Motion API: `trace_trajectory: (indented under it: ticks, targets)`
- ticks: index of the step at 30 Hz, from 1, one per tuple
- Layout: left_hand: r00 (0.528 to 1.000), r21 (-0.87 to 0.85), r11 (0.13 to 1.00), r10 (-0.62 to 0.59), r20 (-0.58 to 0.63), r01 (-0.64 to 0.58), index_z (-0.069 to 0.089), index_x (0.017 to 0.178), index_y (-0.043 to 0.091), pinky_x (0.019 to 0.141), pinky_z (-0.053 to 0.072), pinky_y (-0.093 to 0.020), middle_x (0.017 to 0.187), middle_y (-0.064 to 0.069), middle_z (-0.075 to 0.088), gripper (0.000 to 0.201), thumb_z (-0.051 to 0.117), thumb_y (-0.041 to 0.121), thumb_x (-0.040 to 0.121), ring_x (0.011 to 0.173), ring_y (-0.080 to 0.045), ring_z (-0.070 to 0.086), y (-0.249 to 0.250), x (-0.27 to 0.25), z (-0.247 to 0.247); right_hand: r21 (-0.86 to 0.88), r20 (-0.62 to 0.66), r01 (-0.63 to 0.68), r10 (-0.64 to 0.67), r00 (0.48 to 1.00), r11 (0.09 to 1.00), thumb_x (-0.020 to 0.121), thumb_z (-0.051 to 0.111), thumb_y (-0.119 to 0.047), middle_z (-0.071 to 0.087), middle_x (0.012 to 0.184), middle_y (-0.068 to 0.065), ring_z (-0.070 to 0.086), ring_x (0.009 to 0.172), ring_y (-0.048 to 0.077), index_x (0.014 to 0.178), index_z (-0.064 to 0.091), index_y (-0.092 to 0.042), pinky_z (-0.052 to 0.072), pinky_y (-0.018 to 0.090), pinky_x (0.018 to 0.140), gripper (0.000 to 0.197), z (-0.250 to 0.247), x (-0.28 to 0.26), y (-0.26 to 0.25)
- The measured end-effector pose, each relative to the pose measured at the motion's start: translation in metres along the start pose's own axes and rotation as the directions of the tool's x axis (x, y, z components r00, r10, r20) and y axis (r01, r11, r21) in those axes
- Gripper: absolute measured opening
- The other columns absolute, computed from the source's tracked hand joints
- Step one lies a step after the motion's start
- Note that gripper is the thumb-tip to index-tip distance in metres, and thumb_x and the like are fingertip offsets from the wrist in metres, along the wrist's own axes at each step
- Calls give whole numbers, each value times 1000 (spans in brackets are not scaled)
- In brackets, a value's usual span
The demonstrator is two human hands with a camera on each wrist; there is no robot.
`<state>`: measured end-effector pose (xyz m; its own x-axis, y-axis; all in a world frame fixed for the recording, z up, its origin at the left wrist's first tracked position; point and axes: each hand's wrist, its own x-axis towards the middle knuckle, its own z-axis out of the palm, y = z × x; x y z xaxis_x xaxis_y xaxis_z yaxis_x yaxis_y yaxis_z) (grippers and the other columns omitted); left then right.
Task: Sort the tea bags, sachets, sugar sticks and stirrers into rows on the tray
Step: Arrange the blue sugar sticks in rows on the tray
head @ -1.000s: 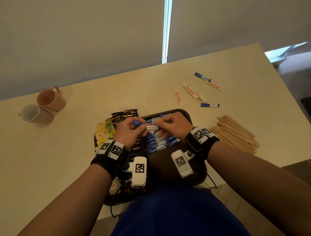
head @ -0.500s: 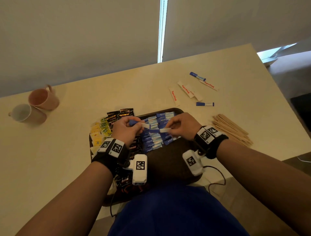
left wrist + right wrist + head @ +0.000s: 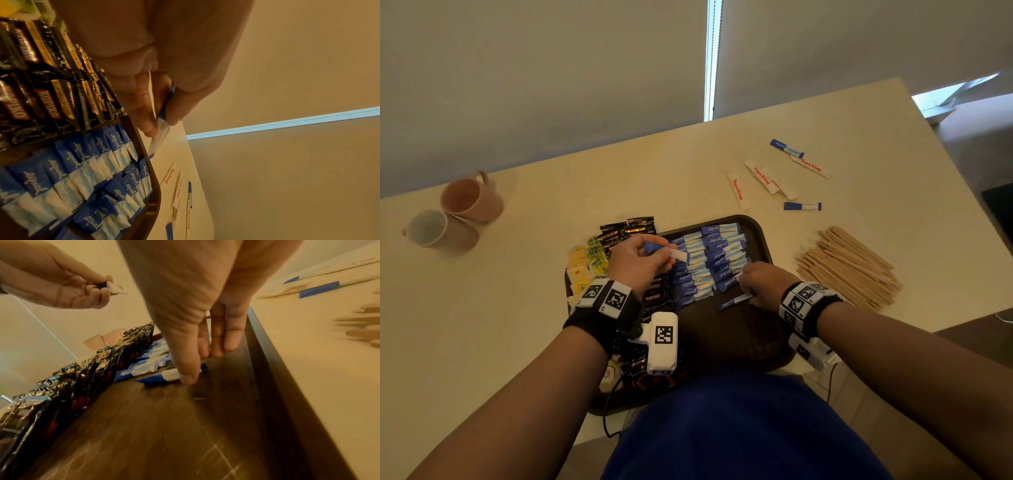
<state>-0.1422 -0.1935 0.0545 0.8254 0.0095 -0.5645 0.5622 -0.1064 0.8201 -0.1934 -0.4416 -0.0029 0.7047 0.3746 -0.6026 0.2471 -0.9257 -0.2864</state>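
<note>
The right grip (image 3: 760, 286) pinches a blue sachet (image 3: 734, 301) down flat on the tray (image 3: 726, 346), likely to extend the near end of the sachet rows (image 3: 709, 260). The left grip (image 3: 640, 263) clasps a spare sachet (image 3: 669, 251) above them, ready as next, I judge. The left wrist partly hides the tea bags (image 3: 580, 269) — farther off, sugar sticks (image 3: 760, 178) and stirrers (image 3: 849, 265) lie unsorted on the desk (image 3: 517, 325).

We are stretching both forearms forward, side by side. Our left hand (image 3: 637, 263) is hovering raised, pinching a blue sachet (image 3: 667, 251) between thumb and curled fingers. Our right hand (image 3: 763, 285) is reaching down, thumb and nearly straight fingers pinching a second sachet (image 3: 734, 302).
</note>
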Motion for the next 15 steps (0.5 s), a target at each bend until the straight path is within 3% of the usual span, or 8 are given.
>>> trace_trajectory:
  ticks: [5,11,15]
  targets:
    - [1000,2,1000,-10,6,10,68,93,9,76,58,-31,98,-12,76,12,70,-1,87,88,-23,74,1,1,1,35,-14,18,-18,1000,999,90,66,-38,58,110,2,54,104,20,105,68,-17,48,32,87,26,2,-2,-4]
    - [1000,-6,1000,-5,5,5,67,95,6,68,59,-24,95,-12,76,12,69,-3,88,80,-19,73,2,0,-1,29,34,40,-41,999,999,94,61,-26,61,107,6,59,101,23,103,73,-12,47,30,84,21,4,3,-9]
    - [1000,8,1000,4,8,-4,67,97,5,69,59,-25,97,-12,76,12,70,-2,88,82,-21,73,0,1,-3,69,23,6,-8,1000,998,91,63,-19,59,115,6,57,107,25,112,68,-15,47,33,90,22,10,2,-8]
